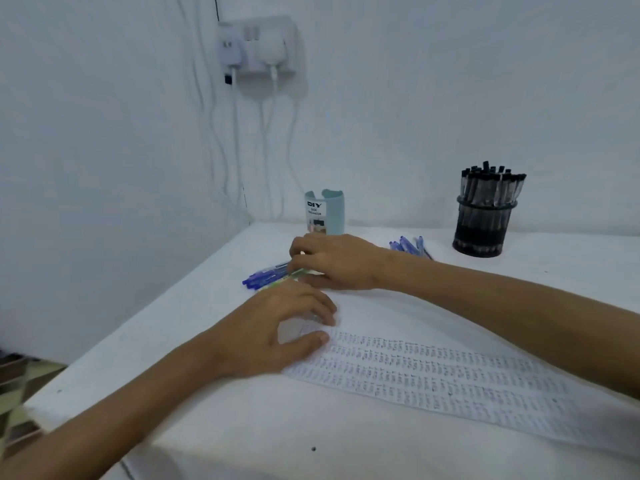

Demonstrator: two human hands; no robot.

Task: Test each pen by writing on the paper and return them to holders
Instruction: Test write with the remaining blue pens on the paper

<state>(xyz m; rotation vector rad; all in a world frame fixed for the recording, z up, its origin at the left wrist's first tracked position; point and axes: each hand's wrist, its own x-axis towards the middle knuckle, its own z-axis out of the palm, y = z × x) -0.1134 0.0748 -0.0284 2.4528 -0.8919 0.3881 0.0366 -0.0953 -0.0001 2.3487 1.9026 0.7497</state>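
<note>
A white cloth-covered table (263, 434) is carrying a long white paper sheet filled with rows of small ink marks (433, 372), lying under the left fingers (322, 311) and stretching to their right. Loose blue plastic pens (265, 275) are lying at the right fingers (297, 259). Beyond those fingers a pale blue cylindrical plastic holder (329, 213) is standing; farther right, more blue pens (408, 244) are lying near a black round mesh holder packed with black-capped pens (483, 230).

The left hand (273, 327) and the right hand (332, 261) are bare. Both arms are bare too, as far up as can be seen. The nail on the left thumb looks short and plain.
</note>
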